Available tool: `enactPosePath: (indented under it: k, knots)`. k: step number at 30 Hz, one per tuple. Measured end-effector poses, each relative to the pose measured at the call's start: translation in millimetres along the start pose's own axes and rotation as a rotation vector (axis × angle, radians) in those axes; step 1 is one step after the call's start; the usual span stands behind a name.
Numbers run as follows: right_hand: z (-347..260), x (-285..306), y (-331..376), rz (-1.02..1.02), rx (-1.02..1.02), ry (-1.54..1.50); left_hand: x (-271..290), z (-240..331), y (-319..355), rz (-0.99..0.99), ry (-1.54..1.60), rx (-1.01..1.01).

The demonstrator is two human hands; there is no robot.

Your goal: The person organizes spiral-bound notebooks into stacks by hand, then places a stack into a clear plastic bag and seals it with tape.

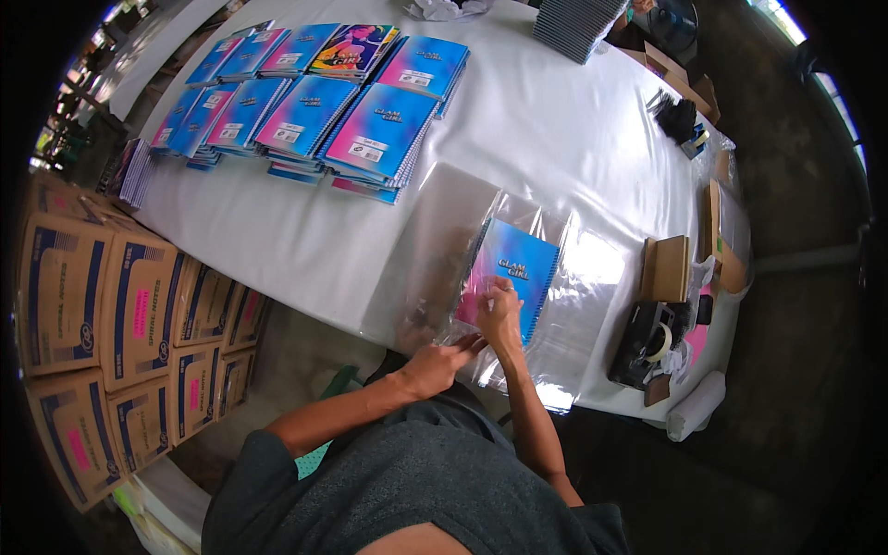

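Note:
A spiral notebook with a blue and pink cover lies on clear plastic film near the table's front edge, its wire binding toward the right. My right hand rests over the lower left of the cover with its fingers curled in; what they hold, if anything, is hidden. Just left of it and nearer to me, my left hand reaches to the near edge of the film. Its fingers are close together there, with the film at their tips. A larger clear sheet spreads beneath and to the left.
Stacked spiral notebooks fill the far left of the white-covered table. Right of the film stand a black tape dispenser and a brown cardboard piece. Another notebook stack is at the back. Cardboard boxes are piled at left.

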State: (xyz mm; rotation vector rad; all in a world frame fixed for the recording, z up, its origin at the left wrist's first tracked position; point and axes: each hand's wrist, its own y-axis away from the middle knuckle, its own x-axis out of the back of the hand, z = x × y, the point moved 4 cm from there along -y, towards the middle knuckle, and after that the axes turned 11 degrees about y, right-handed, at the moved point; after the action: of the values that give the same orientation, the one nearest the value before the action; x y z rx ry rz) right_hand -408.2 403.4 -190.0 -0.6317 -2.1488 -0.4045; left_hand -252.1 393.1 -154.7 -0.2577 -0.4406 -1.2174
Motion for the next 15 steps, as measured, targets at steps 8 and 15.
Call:
enactPosePath:
  k: [8,15]
  knots:
    - [2,8,0,0.029,-0.195,-0.115,59,-5,-59,0.406,0.177,0.106]
    - [-11,13,-5,0.028,-0.182,-0.162,70,-139,-105,0.582,0.136,0.218]
